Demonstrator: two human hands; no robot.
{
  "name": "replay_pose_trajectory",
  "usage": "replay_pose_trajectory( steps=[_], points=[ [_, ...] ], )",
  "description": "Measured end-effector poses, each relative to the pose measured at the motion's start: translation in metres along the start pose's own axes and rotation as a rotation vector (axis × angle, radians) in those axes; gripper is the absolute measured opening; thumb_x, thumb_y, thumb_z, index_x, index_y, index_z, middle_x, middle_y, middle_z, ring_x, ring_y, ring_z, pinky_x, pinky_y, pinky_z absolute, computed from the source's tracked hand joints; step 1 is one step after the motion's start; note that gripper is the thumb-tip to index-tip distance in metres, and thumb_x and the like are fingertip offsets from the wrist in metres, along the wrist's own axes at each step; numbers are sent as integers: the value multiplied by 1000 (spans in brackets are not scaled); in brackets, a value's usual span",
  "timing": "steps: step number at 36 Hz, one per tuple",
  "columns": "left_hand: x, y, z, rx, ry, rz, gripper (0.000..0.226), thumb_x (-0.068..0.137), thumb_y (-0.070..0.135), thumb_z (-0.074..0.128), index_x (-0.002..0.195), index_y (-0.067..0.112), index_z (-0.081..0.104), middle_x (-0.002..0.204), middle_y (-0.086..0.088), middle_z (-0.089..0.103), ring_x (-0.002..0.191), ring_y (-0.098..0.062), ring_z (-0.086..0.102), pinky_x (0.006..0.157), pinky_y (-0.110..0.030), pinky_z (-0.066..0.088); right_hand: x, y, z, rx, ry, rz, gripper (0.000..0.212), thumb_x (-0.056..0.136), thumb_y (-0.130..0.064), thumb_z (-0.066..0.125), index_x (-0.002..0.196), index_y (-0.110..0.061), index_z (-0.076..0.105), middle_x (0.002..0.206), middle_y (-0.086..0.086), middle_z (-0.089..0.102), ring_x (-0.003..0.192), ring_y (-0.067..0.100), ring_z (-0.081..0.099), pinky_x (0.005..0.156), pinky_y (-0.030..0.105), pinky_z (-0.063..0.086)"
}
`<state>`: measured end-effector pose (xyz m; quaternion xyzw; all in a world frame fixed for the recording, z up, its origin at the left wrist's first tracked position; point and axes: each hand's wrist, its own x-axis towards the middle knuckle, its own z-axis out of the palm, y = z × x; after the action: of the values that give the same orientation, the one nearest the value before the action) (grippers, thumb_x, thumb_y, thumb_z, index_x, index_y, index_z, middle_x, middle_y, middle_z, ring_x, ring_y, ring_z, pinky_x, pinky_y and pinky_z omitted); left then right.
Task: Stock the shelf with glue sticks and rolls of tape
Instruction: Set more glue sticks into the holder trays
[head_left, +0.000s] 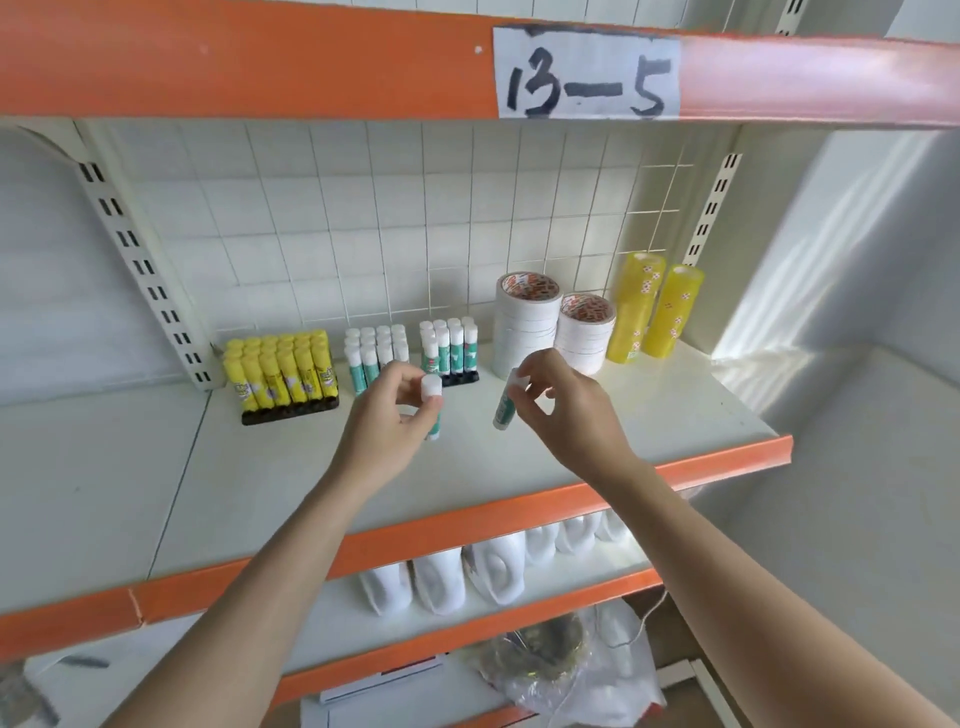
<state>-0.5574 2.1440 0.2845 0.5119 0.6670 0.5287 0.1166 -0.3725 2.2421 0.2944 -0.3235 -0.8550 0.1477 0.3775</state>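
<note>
My left hand (390, 410) grips a white-capped green glue stick (431, 387) upright above the white shelf (519, 457). My right hand (558, 402) pinches a second green glue stick (504, 405) by its cap, body tilted down and left. Behind them stand two groups of green glue sticks (376, 353) (450, 345), the right group in a black tray. A black tray of yellow glue sticks (283, 374) stands at the left. White tape rolls (525, 322) (584, 332) are stacked to the right, beside yellow tape stacks (636, 306) (672, 312).
An orange shelf edge above carries a paper label "13-5" (587, 73). A wire grid (415, 218) backs the shelf. White bottles (441, 579) line the shelf below, and a plastic bag (561, 660) lies lower down.
</note>
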Motion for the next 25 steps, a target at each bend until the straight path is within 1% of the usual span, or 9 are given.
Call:
replay_pose_trajectory(
  steps=[2,5,9,13,15,17,19,21,25],
  points=[
    [1,-16,-1,-2,-17,-14,13,88,9,66,92,16,56,87,14,64,83,9,59,66,-6,44,-1,-2,11,-29,-19,29,16,89,-21,64,101,-15,54,84,-7,65,79,9,63,71,40,53],
    [2,-31,0,-34,-43,-28,14,88,7,66,93,15,56,87,12,63,82,12,59,65,-3,42,0,-5,24,-60,-36,53,15,91,-21,62,101,-15,53,85,-10,63,80,8,63,69,37,52],
    [6,-44,7,-58,-108,-61,12,89,3,63,93,8,54,85,6,62,72,14,59,62,-5,44,2,-6,40,-112,-54,73,14,92,-23,60,101,-16,52,84,-10,64,80,10,65,61,29,44],
    [11,-51,20,-36,-134,-85,11,88,3,63,94,8,55,82,10,60,67,14,57,63,-3,41,8,0,54,-165,-80,76,14,94,-27,57,102,-17,51,89,-7,68,81,15,66,63,31,48],
    [14,-53,27,-40,-134,-90,8,87,1,62,92,5,56,80,9,60,65,11,57,63,-2,39,11,4,59,-179,-87,60,13,94,-27,56,102,-17,50,91,-8,68,80,17,66,63,32,49],
    [16,-56,32,-41,-115,-114,10,87,2,63,92,7,56,81,8,60,67,6,58,63,-2,39,14,7,63,-174,-95,58,13,94,-26,56,101,-18,49,92,-8,68,81,18,66,63,33,49],
    [17,-60,36,-38,-88,-153,12,86,6,64,93,12,56,83,7,61,73,-1,59,64,-2,39,16,9,66,-161,-110,63,12,94,-25,56,100,-18,49,92,-7,68,82,18,66,64,33,48],
    [19,-62,40,-47,-86,-175,12,85,6,66,93,11,57,85,5,64,78,-8,61,65,-3,40,17,13,68,-153,-122,57,12,93,-25,56,100,-18,49,92,-8,68,83,17,66,64,33,48],
    [18,-65,46,-37,-90,-210,18,82,4,68,92,14,56,86,9,64,81,-9,63,67,-6,41,18,22,70,-131,-150,62,11,94,-24,55,100,-17,48,90,-9,67,83,17,65,64,32,46]
  ],
)
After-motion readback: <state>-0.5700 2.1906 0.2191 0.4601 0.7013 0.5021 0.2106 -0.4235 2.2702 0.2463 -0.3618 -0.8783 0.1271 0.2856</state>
